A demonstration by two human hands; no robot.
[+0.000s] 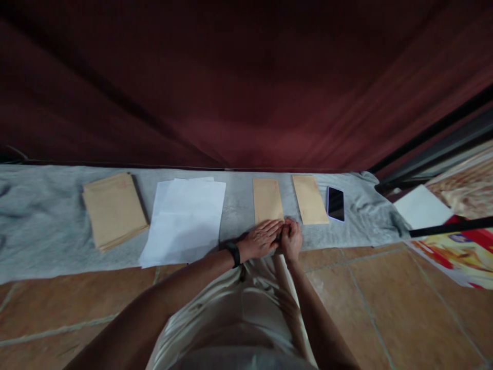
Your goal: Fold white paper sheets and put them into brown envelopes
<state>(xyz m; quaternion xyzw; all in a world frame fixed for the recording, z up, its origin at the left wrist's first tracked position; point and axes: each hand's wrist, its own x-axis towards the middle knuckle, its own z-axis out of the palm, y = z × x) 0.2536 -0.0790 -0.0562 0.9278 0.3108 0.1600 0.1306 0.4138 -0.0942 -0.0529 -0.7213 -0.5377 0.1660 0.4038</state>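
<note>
A brown paper envelope (267, 199) lies lengthwise in front of me on a grey cloth. My left hand (262, 240) rests flat over its near end, fingers stretched toward the right, with a dark band on the wrist. Right beside those fingertips, my right hand (291, 239) is closed at the envelope's near right corner. What its curled fingers hold, if anything, is hidden. The envelope's near edge is covered by both hands. Another brown envelope (310, 200) lies slightly tilted to the right.
White paper sheets (185, 221) lie left of my hands, and a stack of brown envelopes (114, 210) lies farther left. A phone (336, 204) is at the right on the grey cloth (241, 205). Dark red fabric (246, 103) rises behind. Tiled floor (365, 298) shows below.
</note>
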